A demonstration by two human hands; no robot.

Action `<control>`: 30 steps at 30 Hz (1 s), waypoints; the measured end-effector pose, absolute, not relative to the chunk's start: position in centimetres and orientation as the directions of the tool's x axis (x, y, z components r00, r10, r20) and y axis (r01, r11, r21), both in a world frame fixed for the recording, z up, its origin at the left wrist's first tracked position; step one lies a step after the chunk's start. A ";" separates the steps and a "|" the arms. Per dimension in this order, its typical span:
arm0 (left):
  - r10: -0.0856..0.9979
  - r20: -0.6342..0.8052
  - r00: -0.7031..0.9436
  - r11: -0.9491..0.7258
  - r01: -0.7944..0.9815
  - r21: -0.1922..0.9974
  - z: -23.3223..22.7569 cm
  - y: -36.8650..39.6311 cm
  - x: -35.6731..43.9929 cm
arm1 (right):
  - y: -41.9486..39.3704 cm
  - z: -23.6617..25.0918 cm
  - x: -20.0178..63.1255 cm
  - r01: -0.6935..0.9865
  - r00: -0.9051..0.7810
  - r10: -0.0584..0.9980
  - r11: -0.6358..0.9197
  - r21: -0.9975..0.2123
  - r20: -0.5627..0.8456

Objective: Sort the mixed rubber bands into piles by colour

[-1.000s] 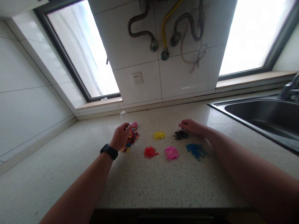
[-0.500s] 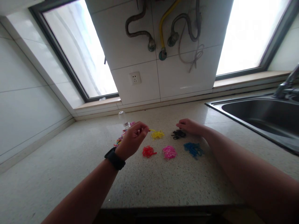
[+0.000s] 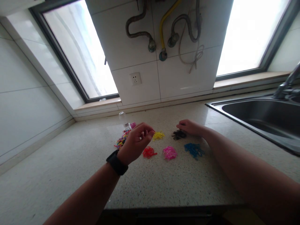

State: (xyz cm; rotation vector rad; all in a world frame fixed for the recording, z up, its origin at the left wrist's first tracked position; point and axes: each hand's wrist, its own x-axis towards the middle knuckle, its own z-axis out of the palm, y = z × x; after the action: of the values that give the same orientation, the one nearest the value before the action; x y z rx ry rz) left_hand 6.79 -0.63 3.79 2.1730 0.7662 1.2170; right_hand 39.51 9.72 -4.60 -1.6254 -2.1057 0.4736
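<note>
Small rubber bands lie sorted by colour on the speckled counter (image 3: 164,181): a yellow pile (image 3: 159,135), a black pile (image 3: 179,135), a red pile (image 3: 148,152), a pink pile (image 3: 170,153) and a blue pile (image 3: 194,149). A mixed-colour heap (image 3: 121,141) lies to their left. My left hand (image 3: 137,142), with a black watch on the wrist, hovers over the counter, its fingertips pinched together right beside the yellow pile on what looks like a yellow band. My right hand (image 3: 190,126) rests flat on the counter, fingers touching the black pile's far edge.
A small clear bottle (image 3: 123,118) stands behind the mixed heap. A steel sink (image 3: 257,115) with a faucet (image 3: 288,82) fills the right side. The tiled wall carries a socket (image 3: 136,78) and hoses. The counter's front edge runs just below my forearms.
My left hand left the mixed heap and travelled right with a yellow band pinched, ending at the yellow pile. My right hand stayed by the black pile.
</note>
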 end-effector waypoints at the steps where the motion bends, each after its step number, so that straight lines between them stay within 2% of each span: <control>1: 0.700 0.570 0.429 -0.693 0.218 0.687 3.7 -0.5 6.7 | 9.7 -4.6 39.5 0.823 -0.215 0.968 0.252 -0.509 0.132; 14: 0.666 0.657 0.354 -0.735 0.157 0.660 4.4 -1.2 6.9 | 9.4 -4.4 39.3 0.845 -0.223 0.964 0.266 -0.464 0.146; 24: 0.661 0.656 0.365 -0.735 0.140 0.663 4.5 -1.7 7.2 | 9.3 -4.2 39.2 0.860 -0.218 0.967 0.254 -0.442 0.132; 27: 0.692 0.618 0.373 -0.703 0.152 0.695 4.4 -1.6 7.3 | 9.4 -4.3 39.2 0.857 -0.221 0.966 0.260 -0.445 0.137; 30: 0.768 0.524 0.369 -0.607 0.157 0.779 3.6 -0.9 7.5 | 9.4 -4.4 39.2 0.858 -0.216 0.966 0.258 -0.444 0.143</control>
State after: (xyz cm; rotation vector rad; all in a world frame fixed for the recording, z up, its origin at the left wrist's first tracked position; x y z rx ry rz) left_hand 7.45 -0.88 3.62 1.9985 0.7963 1.2406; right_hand 39.17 9.43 -4.40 -1.6618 -2.1491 0.3804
